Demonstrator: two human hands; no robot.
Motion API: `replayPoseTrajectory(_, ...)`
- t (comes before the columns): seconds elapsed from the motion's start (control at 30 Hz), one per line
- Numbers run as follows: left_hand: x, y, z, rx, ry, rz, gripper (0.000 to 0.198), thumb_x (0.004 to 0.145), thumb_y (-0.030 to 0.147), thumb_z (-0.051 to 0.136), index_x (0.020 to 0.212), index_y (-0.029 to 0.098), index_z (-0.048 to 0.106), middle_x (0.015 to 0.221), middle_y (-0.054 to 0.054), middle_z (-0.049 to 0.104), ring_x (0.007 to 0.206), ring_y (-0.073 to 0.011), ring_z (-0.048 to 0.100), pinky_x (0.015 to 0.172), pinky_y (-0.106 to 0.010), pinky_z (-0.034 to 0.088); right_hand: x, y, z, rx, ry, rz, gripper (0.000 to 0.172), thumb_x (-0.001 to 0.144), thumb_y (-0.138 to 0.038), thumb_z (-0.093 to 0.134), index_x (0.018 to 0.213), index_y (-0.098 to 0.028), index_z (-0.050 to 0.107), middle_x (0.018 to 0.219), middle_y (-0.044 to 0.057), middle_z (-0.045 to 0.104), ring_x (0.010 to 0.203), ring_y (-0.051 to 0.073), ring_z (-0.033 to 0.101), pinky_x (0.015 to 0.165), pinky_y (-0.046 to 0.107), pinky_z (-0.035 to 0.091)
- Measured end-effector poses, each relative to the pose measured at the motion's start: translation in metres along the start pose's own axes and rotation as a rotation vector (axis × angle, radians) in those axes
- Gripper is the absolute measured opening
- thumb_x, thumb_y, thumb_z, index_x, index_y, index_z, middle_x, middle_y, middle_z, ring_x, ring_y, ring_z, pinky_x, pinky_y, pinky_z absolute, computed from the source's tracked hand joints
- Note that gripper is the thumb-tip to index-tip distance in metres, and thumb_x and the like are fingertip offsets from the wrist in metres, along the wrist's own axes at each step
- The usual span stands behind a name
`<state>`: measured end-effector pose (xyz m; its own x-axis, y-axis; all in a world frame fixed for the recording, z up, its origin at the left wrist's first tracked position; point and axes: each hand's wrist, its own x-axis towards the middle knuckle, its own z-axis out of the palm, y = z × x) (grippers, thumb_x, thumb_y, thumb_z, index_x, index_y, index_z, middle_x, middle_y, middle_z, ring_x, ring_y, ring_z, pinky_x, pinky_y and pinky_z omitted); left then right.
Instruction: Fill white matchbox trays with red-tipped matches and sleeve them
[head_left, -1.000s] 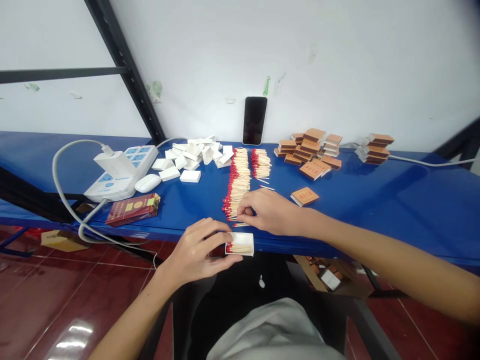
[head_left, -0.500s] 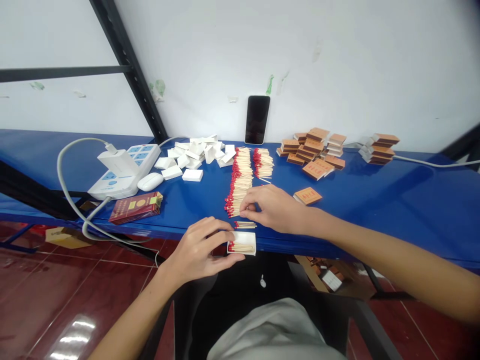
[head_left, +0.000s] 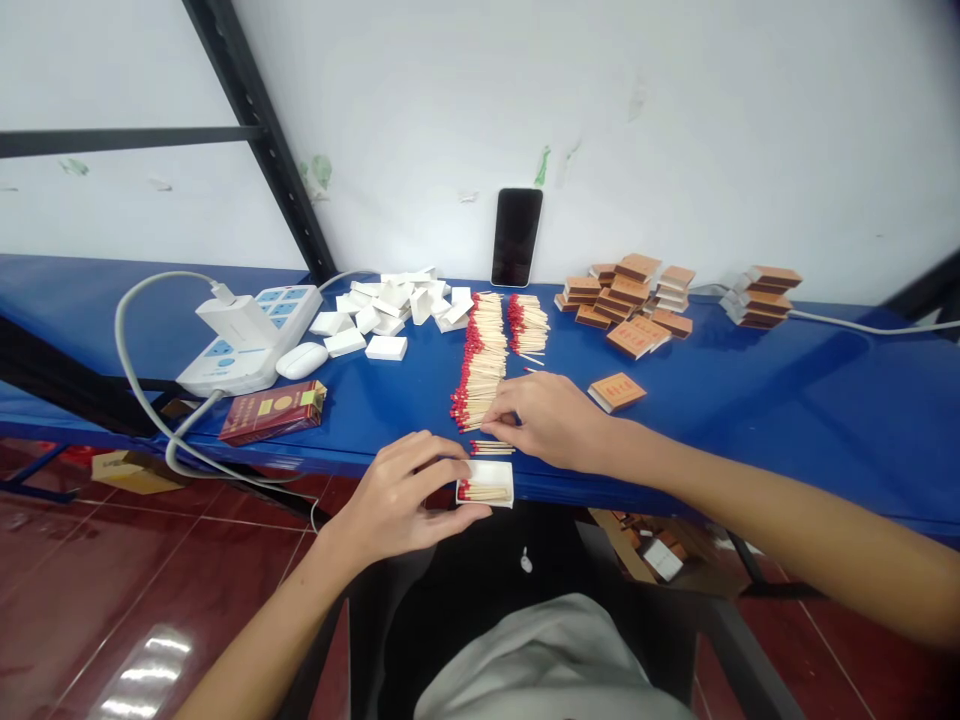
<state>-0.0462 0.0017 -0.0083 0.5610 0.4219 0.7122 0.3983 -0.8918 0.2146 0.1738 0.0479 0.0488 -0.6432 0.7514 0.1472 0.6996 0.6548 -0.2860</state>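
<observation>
My left hand point(head_left: 415, 492) grips a small white matchbox tray point(head_left: 491, 470) between thumb and fingers at the shelf's front edge. Several red-tipped matches point(head_left: 484, 492) lie inside the tray. Just behind it, a short row of loose matches point(head_left: 493, 448) rests on the blue surface. My right hand point(head_left: 551, 420) has thumb and fingertips pinched together at the near end of a long column of matches point(head_left: 484, 360); what the fingertips hold, if anything, is too small to make out. A second, smaller pile of matches point(head_left: 529, 325) lies behind the right hand.
White trays point(head_left: 390, 305) are heaped at back left, orange matchboxes point(head_left: 626, 295) at back right. One matchbox point(head_left: 617, 391) lies nearer my right forearm. A phone point(head_left: 517, 237) leans on the wall. A power strip point(head_left: 247, 345) and a dark red packet point(head_left: 274, 411) sit left.
Hardly anything differs. The whole view has shifted very slightly; both hands keep nearly the same places, the left still on the tray, the right still at the match column.
</observation>
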Motion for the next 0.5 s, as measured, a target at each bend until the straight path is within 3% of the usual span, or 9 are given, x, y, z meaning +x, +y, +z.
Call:
replayPoseTrajectory(0.17,-0.001,0.0,0.0,-0.008,0.0,0.001,0.025,0.08,0.03,0.079,0.094,0.015,0.064,0.093,-0.009,0.07,0.076,-0.0166,0.064,0.069,-0.03,0.051,-0.003,-0.005,-0.002,0.059,0.009,0.067,0.02,0.084,-0.017,0.061,0.066,-0.018,0.068,0.063,-0.002,0.064,0.06,0.01,0.05,0.058,0.026,0.03)
replayPoseTrajectory(0.33,-0.001,-0.001,-0.001,-0.001,-0.004,-0.002,0.024,0.081,0.031,0.078,0.094,0.016,0.064,0.092,-0.008,0.07,0.076,-0.0164,0.065,0.068,-0.029,0.051,-0.004,-0.005,-0.01,0.176,-0.055,0.067,0.016,0.084,-0.019,0.065,0.071,-0.019,0.074,0.07,0.0,0.07,0.063,0.011,0.057,0.061,0.025,0.035)
replayPoseTrajectory(0.5,-0.001,0.0,0.0,0.003,-0.002,-0.005,0.023,0.082,0.032,0.077,0.093,0.017,0.064,0.092,-0.008,0.07,0.077,-0.0162,0.065,0.069,-0.029,0.052,-0.001,-0.001,-0.004,0.056,0.024,0.014,0.018,0.089,-0.023,0.063,0.08,-0.021,0.077,0.078,0.002,0.072,0.071,0.013,0.06,0.063,0.026,0.035)
